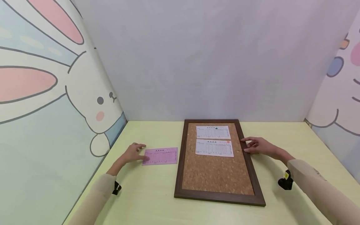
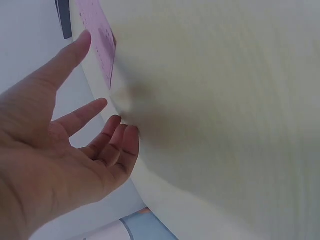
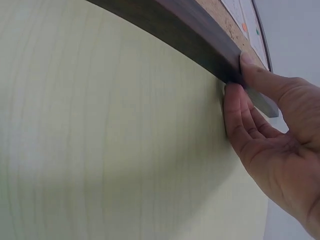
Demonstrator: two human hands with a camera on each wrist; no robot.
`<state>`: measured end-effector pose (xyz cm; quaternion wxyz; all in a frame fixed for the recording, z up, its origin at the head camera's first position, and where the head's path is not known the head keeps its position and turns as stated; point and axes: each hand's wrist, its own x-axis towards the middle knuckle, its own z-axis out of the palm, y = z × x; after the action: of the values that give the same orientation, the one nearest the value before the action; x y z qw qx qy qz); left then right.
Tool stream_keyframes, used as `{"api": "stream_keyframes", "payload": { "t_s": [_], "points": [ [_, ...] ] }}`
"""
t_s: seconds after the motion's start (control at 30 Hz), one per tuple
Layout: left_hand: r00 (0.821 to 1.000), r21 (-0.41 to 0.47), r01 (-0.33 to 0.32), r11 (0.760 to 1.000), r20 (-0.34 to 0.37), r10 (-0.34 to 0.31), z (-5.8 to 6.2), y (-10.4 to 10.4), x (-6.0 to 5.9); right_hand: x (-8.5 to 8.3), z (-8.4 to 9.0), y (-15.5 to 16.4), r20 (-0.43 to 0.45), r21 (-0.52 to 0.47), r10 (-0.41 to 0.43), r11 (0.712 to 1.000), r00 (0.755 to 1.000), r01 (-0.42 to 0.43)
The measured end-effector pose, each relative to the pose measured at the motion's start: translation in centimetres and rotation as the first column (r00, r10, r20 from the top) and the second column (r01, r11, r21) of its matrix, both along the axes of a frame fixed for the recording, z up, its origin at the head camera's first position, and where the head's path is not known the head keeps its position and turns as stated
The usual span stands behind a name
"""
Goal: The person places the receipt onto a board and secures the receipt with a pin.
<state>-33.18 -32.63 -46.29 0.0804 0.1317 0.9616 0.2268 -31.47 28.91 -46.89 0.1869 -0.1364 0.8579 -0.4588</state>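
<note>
A pink printed paper slip (image 1: 163, 157) lies on the table, left of a framed cork board (image 1: 217, 176). My left hand (image 1: 134, 153) is at the slip's left edge, thumb reaching over its corner and fingers loosely bent above the table. In the left wrist view, nothing is between the thumb and fingers of that hand (image 2: 75, 145). At the board's right side, my right hand (image 1: 260, 147) grips the dark brown frame (image 3: 200, 37), thumb on its edge and fingertips against its side. Two white printed slips, an upper one (image 1: 212, 132) and a lower one (image 1: 214, 148), are on the cork.
The pale wood-grain table (image 1: 149, 193) meets a plain white wall (image 1: 211, 62) behind the board. A rabbit-patterned panel (image 1: 92, 118) stands along the left side, and another cartoon panel (image 1: 334, 125) along the right. A round green mark (image 1: 216, 128) shows on the upper white slip.
</note>
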Motion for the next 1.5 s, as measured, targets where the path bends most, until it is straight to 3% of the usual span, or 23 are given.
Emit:
{"api": "stream_keyframes", "payload": {
  "t_s": [0.17, 0.37, 0.73, 1.0, 1.13, 1.27, 1.4, 1.5],
  "points": [
    [0.999, -0.019, 0.003, 1.000, -0.035, -0.004, -0.4, 0.3, 0.1, 0.2, -0.1, 0.4, 0.022, -0.037, -0.001, 0.999, 1.000, 0.002],
    [0.999, 0.016, -0.001, 1.000, -0.038, 0.001, -0.2, 0.5, 0.0, 0.4, -0.2, 0.0, 0.005, -0.033, -0.006, 0.999, 1.000, 0.006],
    [0.997, 0.061, -0.028, 0.998, 0.077, 0.023, 0.7, 1.4, 0.0, 0.4, -0.2, -0.1, 0.002, -0.021, -0.019, 1.000, 1.000, 0.019],
    [0.972, 0.191, -0.179, 0.965, 0.188, 0.143, 0.5, 1.6, 0.3, 0.2, 0.0, -0.4, -0.006, 0.017, -0.011, 1.000, 1.000, 0.011],
    [0.955, 0.224, -0.243, 0.944, 0.226, 0.192, 0.6, 1.8, 0.3, 0.0, 0.7, -0.9, -0.076, 0.112, -0.020, 0.993, 0.997, 0.029],
    [0.946, 0.247, -0.267, 0.932, 0.249, 0.205, 0.4, 1.8, 0.3, -0.1, 1.7, -2.2, -0.187, 0.205, -0.085, 0.971, 0.979, 0.123],
    [0.945, 0.294, -0.260, 0.920, 0.273, 0.179, 0.4, 1.5, 0.5, 0.0, 2.8, -4.6, -0.262, 0.195, -0.120, 0.965, 0.957, 0.175],
    [0.936, 0.345, -0.270, 0.899, 0.313, 0.161, 0.4, 1.1, 0.6, 0.3, 3.5, -6.7, -0.284, 0.168, -0.091, 0.975, 0.955, 0.143]
  ]
}}
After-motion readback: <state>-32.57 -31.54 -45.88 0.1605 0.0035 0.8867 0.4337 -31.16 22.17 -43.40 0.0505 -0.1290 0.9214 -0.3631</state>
